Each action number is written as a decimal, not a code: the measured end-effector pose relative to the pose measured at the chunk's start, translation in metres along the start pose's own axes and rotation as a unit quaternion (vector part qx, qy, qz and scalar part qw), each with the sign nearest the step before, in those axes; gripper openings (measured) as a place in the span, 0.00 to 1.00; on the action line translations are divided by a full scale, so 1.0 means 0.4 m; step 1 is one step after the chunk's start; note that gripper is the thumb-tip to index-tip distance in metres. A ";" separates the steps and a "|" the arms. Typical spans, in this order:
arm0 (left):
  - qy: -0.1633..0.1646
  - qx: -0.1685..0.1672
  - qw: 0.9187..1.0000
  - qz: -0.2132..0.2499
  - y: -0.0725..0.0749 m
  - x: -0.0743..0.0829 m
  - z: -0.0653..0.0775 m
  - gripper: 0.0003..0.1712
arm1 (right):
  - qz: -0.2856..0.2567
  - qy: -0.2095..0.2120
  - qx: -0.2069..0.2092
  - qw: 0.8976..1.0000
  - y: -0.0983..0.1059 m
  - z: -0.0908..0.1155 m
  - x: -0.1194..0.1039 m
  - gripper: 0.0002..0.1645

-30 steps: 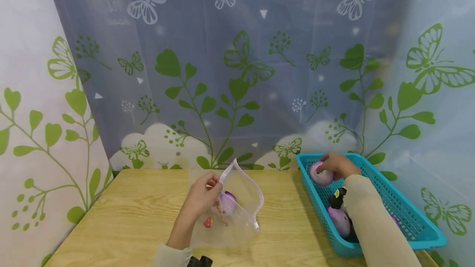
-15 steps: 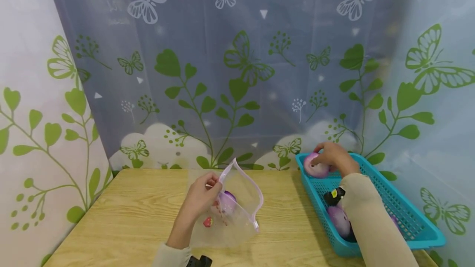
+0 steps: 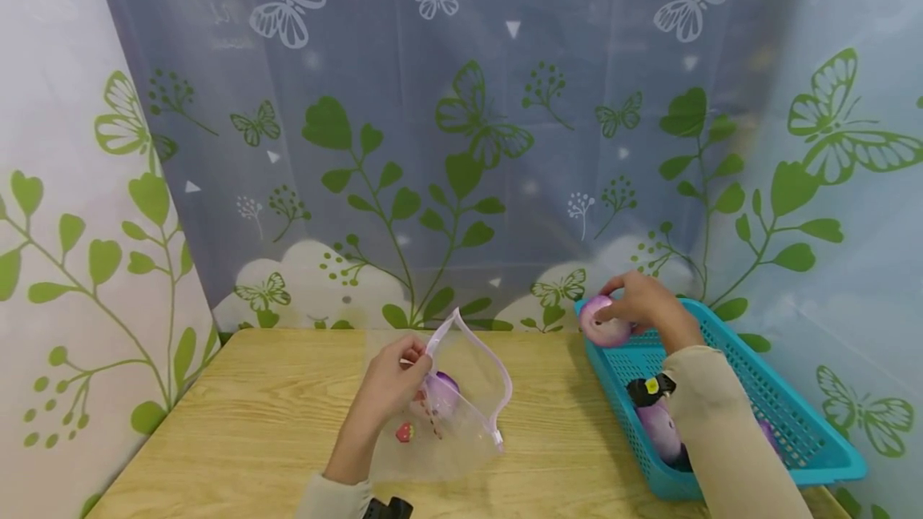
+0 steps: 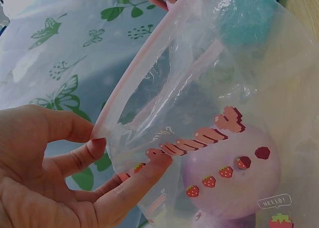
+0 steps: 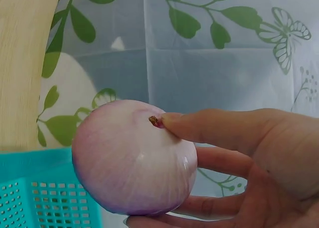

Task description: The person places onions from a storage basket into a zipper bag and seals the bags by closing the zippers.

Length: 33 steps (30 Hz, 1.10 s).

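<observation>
My left hand (image 3: 392, 379) pinches the pink zip edge of a clear zip bag (image 4: 199, 88) printed with strawberries and lettering. The bag's mouth gapes, and a purple-white onion (image 4: 232, 173) shows through its plastic, with part of another round purple thing below it. My right hand (image 3: 649, 307) grips a second onion (image 5: 134, 158), thumb beside its stem end and fingers round the far side. That onion is at the far left corner of a turquoise basket (image 3: 627, 423), level with its rim. Another onion (image 3: 659, 431) lies in the basket under my right forearm.
A wooden table (image 3: 252, 407) carries the bag and the basket. More purple (image 3: 767, 431) shows in the basket right of my forearm, mostly hidden by the sleeve. A patterned curtain (image 3: 461, 142) hangs behind and at both sides.
My right hand has raised its onion and shifted it left, from inside the basket to the far left rim. My left hand and the bag have stayed in place.
</observation>
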<state>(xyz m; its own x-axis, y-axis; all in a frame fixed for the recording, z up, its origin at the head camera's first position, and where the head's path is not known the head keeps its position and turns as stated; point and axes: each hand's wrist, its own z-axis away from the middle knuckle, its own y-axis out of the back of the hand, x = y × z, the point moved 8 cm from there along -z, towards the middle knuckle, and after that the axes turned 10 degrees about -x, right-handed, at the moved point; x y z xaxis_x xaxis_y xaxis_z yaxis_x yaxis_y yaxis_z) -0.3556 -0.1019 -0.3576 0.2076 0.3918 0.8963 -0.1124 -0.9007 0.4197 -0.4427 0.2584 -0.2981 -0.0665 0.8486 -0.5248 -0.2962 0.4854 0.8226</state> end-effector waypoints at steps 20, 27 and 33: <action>-0.002 0.003 1.000 -0.002 0.000 0.001 0.000 0.04 | -0.039 0.038 -0.042 0.998 -0.048 0.022 -0.080 0.35; 0.000 0.003 1.000 0.002 -0.001 -0.003 -0.001 0.04 | -0.026 0.066 -0.068 0.995 -0.072 0.018 -0.109 0.33; -0.003 0.005 1.000 0.004 0.002 -0.002 0.000 0.04 | -0.030 0.076 -0.084 0.993 -0.095 0.015 -0.135 0.33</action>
<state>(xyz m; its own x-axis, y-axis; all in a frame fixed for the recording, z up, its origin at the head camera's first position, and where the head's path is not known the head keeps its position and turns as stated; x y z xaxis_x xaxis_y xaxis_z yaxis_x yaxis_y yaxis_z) -0.3560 -0.1026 -0.3579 0.2118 0.3829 0.8992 -0.1054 -0.9057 0.4106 -0.4223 0.1955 -0.2998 -0.1829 0.7722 -0.6085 -0.4570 0.4812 0.7480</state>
